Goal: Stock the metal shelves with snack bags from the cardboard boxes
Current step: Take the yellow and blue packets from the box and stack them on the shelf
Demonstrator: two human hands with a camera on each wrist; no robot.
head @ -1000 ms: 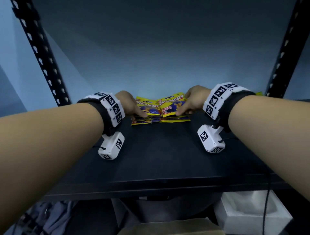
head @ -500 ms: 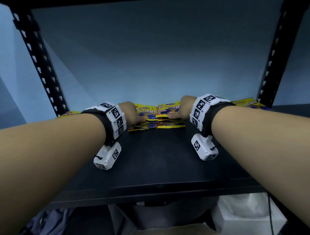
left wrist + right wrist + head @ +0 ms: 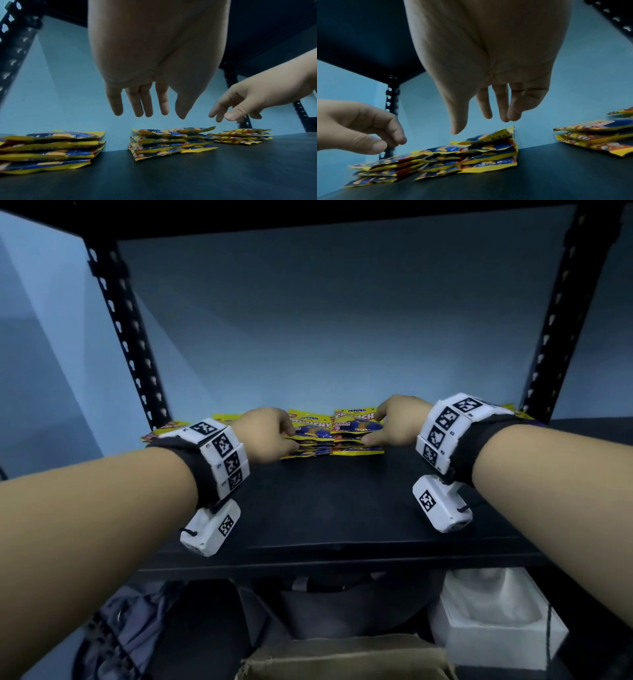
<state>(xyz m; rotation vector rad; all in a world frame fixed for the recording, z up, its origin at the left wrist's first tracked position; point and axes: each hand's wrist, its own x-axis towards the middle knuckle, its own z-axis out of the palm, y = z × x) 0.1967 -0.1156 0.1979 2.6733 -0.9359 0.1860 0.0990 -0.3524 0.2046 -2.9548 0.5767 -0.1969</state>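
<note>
Shelving of black metal (image 3: 342, 508) carries flat stacks of yellow-and-blue snack bags (image 3: 171, 143) along its far edge. Left hand (image 3: 142, 100) and right hand (image 3: 496, 102) hang above the middle stacks, fingers loosely spread, holding nothing.

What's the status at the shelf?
Left hand open, above bags. Right hand open, holds nothing. Middle stacks flat on shelf. Nothing in the way.
</note>
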